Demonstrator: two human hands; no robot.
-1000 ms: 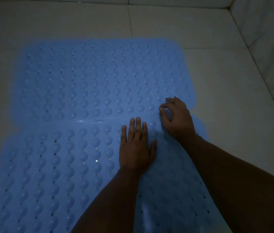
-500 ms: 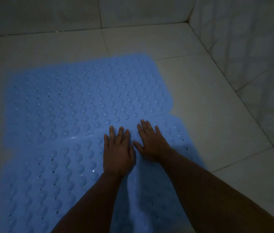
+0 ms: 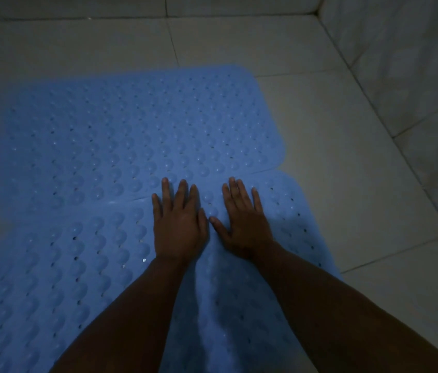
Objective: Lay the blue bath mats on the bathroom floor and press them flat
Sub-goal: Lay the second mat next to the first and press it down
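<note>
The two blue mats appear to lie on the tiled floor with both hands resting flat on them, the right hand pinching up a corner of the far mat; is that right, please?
Not quite. In the head view the right hand pinches nothing: its fingers lie straight and spread on the near mat, close to the seam with the far mat. The left hand rests flat beside it, and both mats lie on the tiled floor.

Tiled floor; two blue mats
</note>
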